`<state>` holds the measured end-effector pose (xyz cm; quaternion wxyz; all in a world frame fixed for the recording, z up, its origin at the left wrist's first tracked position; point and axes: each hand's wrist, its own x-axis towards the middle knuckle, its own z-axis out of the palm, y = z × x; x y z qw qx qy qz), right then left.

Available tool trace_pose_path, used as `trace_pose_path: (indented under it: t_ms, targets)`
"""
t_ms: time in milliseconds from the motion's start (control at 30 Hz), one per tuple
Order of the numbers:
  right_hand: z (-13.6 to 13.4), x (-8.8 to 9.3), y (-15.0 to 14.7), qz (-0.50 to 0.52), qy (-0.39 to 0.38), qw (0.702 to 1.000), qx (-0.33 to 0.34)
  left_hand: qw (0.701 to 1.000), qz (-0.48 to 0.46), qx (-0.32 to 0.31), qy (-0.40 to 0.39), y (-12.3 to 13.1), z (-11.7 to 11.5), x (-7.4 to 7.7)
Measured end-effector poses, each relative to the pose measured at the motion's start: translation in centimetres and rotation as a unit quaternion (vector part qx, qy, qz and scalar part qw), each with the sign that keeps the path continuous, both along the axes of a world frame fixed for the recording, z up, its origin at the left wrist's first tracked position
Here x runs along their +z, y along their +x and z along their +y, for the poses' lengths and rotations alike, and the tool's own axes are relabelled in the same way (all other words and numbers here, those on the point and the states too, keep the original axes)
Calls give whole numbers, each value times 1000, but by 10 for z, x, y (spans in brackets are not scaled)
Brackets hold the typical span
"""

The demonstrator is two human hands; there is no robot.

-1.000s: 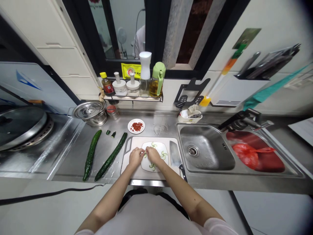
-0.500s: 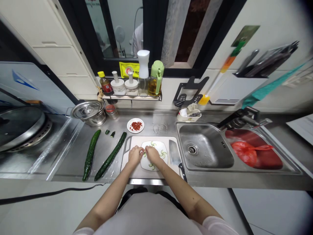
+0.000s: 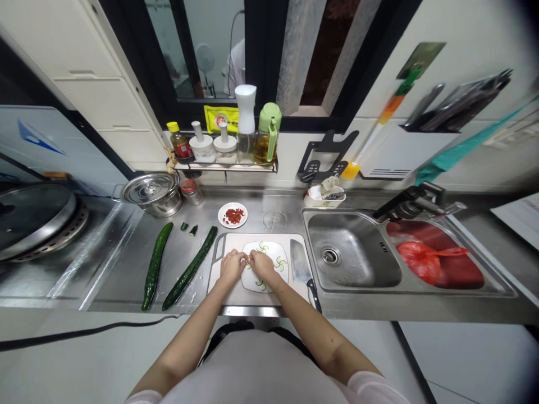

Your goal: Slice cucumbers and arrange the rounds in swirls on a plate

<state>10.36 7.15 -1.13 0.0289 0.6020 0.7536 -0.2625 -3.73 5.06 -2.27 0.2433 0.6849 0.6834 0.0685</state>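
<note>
My left hand (image 3: 232, 266) and my right hand (image 3: 261, 265) meet fingertip to fingertip over the left part of a white square plate (image 3: 273, 255). Both pinch a small green cucumber piece between them, mostly hidden by the fingers. The plate carries pinwheel-shaped cucumber slice arrangements (image 3: 280, 264) at its top, right and bottom. It rests on a white cutting board (image 3: 229, 244). A cleaver (image 3: 300, 267) lies on the board's right edge, handle toward me.
Two whole cucumbers (image 3: 155, 264) (image 3: 191, 268) lie left of the board, with two cut ends (image 3: 189, 228) behind them. A small dish of chopped red chili (image 3: 233, 215) sits behind the board. Pot (image 3: 152, 193), condiment shelf (image 3: 224, 164), sink (image 3: 351, 257) and red bag (image 3: 419, 260) surround.
The hands stay pinched together at the plate's left side; only the view has shifted slightly.
</note>
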Motion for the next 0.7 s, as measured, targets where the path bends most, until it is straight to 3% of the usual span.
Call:
trace_pose_path:
  t_ms: [467,700]
  targets:
    - [0,1,3,22,4,1000,4,1000,2,7,2,1,-2,5]
    - [-17,3,5,-3,5,999,-46,1000,-2,0,2,0,-2,6]
